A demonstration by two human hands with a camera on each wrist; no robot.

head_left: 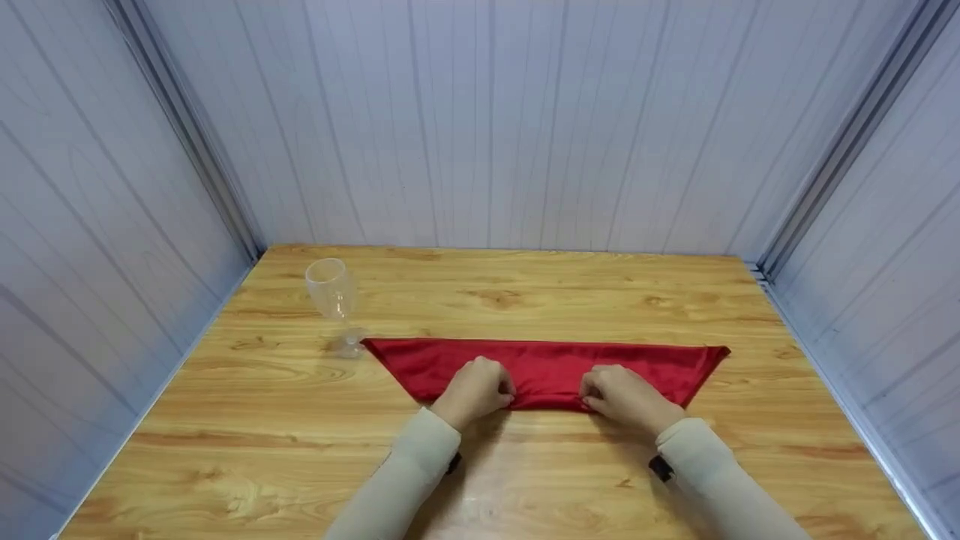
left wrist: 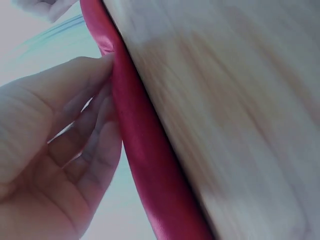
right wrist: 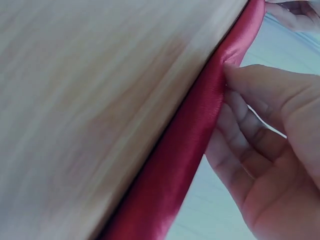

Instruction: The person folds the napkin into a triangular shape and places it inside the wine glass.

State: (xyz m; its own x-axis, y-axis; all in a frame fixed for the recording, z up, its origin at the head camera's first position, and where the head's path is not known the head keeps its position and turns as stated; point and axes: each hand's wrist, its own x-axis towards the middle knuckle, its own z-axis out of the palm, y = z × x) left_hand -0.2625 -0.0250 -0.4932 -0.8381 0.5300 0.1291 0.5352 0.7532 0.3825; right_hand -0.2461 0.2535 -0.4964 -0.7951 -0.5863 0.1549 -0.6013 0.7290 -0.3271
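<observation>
A shiny red cloth lies across the table as a long folded strip, its far edge wide and its ends slanting in toward the near edge. My left hand pinches the near edge left of its middle, thumb against curled fingers. Farther right along that same edge, my right hand pinches the cloth too. In the left wrist view the near edge shows as a smooth, rounded fold by the fingertips. The right wrist view shows the thumb pressing into the red fold, with small creases beside it.
A clear stemmed glass stands upright at the back left, its foot close to the cloth's left corner. The wooden table is bounded by pale panel walls behind and on both sides.
</observation>
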